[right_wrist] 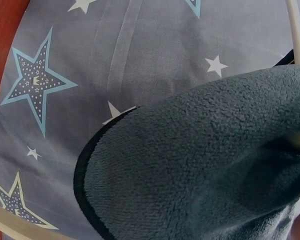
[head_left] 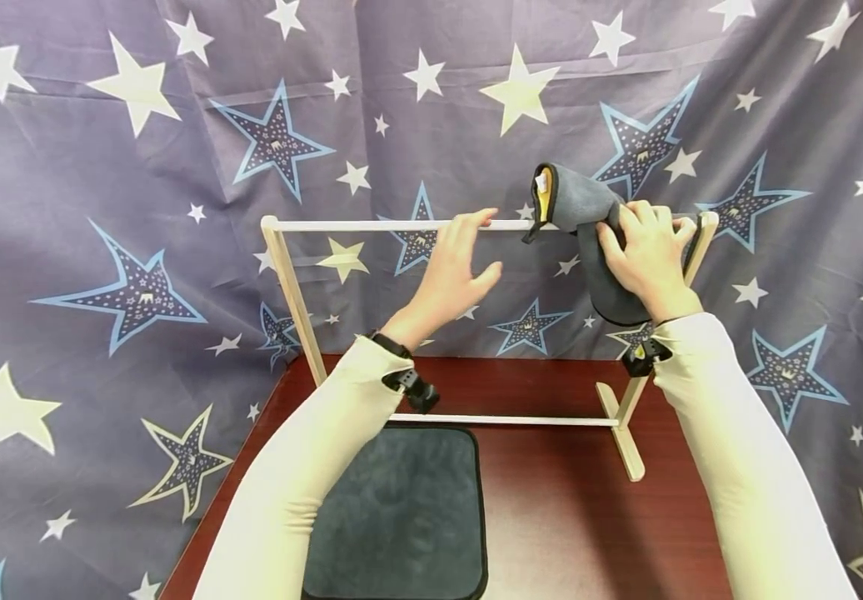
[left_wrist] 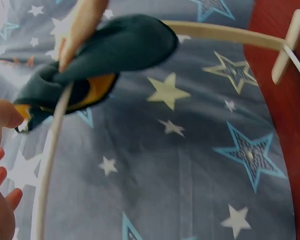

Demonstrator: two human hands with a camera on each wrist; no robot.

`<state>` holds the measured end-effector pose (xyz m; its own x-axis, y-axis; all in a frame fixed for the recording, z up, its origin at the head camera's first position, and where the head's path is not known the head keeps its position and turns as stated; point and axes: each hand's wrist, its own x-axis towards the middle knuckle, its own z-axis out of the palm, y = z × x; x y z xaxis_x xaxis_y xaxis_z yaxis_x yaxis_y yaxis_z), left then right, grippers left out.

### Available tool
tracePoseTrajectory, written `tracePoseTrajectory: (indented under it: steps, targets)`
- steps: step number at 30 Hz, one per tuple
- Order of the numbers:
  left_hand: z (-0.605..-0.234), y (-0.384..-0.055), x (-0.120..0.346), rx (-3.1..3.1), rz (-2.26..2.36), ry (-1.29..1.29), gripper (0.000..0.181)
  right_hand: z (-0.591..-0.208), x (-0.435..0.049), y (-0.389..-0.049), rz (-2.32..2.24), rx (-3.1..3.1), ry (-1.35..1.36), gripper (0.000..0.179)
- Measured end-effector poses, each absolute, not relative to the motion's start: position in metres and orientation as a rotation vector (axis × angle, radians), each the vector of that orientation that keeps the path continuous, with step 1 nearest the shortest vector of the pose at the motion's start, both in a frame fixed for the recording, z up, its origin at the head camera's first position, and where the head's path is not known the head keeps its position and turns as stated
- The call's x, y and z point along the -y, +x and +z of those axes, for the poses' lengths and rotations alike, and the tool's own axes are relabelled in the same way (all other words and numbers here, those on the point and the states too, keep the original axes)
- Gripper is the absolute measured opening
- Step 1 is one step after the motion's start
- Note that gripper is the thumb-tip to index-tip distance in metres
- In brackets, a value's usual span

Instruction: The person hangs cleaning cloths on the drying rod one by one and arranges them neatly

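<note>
A grey plush cloth [head_left: 587, 200] with black edging and a yellow underside hangs bunched over the top rod [head_left: 371, 226] of a wooden rack, toward its right end. My right hand [head_left: 649, 254] grips it at the rod, with the cloth's lower part hanging below the fingers. In the right wrist view the cloth [right_wrist: 190, 165] fills much of the picture and largely hides that hand. My left hand [head_left: 450, 271] is raised by the rod, left of the cloth, its fingers extended and thumb apart. Nothing is held in it.
A second dark grey cloth [head_left: 401, 508] with black edging lies flat on the reddish-brown table [head_left: 544, 500]. The rack's right foot [head_left: 621, 433] and lower rod [head_left: 521, 420] stand behind it. A star-patterned curtain [head_left: 177, 167] hangs behind the rack.
</note>
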<state>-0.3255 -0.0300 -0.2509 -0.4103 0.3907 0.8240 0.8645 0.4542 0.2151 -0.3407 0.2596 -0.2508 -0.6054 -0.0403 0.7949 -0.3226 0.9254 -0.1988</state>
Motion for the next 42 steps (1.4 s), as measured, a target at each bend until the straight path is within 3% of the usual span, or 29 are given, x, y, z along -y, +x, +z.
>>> tracePoseTrajectory:
  steps: [18, 29, 42]
  targets:
    - [-0.218, -0.325, -0.033, 2.043, -1.686, -1.004, 0.056, -0.254, -0.262, -0.342, 0.422, 2.201, 0.237, 0.039]
    - [-0.219, -0.33, -0.048, 2.195, -1.65, -0.937, 0.057, -0.251, -0.262, -0.339, 0.428, 2.19, 0.261, 0.038]
    - [-0.222, -0.331, -0.054, 2.143, -1.453, -0.77, 0.03, -0.25, -0.266, -0.336, 0.484, 2.229, 0.288, 0.04]
